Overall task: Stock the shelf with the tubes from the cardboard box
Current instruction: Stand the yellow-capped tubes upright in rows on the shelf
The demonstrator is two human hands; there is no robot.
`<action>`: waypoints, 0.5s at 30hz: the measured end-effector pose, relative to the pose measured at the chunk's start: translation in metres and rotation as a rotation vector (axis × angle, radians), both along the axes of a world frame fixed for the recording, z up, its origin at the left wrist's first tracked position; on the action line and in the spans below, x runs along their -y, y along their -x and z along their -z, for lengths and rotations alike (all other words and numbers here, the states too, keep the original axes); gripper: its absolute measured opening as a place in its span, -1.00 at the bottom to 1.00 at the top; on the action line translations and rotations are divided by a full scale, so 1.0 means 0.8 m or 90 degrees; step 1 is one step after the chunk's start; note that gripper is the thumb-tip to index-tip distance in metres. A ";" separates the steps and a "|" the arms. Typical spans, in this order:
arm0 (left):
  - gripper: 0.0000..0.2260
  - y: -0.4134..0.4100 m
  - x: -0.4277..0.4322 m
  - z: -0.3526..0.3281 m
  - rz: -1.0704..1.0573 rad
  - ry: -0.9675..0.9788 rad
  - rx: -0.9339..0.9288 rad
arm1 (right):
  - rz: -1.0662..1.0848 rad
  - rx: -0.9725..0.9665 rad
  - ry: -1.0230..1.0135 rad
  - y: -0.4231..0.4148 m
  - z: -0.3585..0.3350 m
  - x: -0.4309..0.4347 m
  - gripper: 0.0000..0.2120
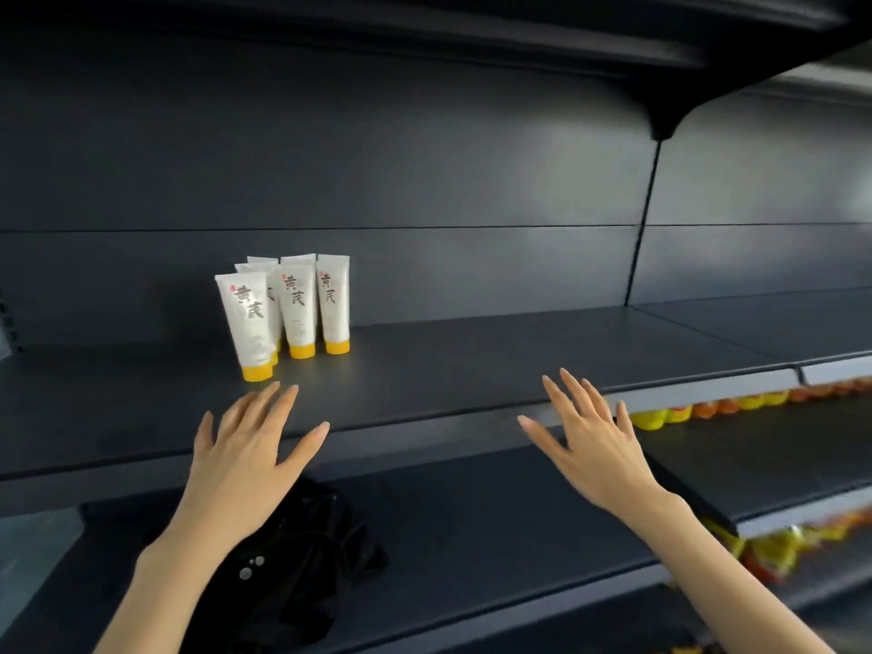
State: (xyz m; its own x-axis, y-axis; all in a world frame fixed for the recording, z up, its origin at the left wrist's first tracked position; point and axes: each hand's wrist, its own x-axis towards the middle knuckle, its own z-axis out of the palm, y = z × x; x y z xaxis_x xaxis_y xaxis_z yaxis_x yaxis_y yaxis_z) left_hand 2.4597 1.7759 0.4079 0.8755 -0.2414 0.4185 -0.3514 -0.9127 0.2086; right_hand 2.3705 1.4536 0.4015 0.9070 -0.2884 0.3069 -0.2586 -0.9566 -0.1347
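A dark grey shelf (472, 361) of matte metal runs across the view, with a dark back panel (424, 181) of the same colour behind it and an upper shelf (424, 26) overhead. A vertical seam splits the unit from the next bay on the right. Below is a lower shelf (495, 512), where a crumpled black cloth (292, 559) lies on the left. To the right, under the shelf's front lip, a row of yellow and orange packs (660, 415) shows, and lower still there are more yellow bags (774, 549), blurred.

The tubes (288, 309) stand on the shelf towards its left, close together in a small cluster of at least five. They are white, each upright on a yellow cap, with the flat crimped end on top and large dark Chinese characters down the front. The front one leans slightly.

The left hand (245, 455) is held palm down over the shelf's front edge, just in front of the tubes and not touching them. The right hand (599, 446) is well apart to the right, also over the front edge. On both, the fingers (283, 403) are straight and spread, holding nothing.
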 end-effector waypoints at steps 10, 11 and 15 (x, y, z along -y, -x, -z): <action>-0.07 0.090 0.146 0.040 0.120 -0.040 0.016 | 0.111 -0.043 -0.059 0.144 0.039 0.130 -0.22; -0.07 0.097 0.158 0.043 0.128 -0.049 0.017 | 0.121 -0.045 -0.060 0.157 0.044 0.139 -0.22; -0.07 0.120 0.202 0.057 0.178 -0.060 0.007 | 0.178 -0.061 -0.081 0.202 0.068 0.168 -0.21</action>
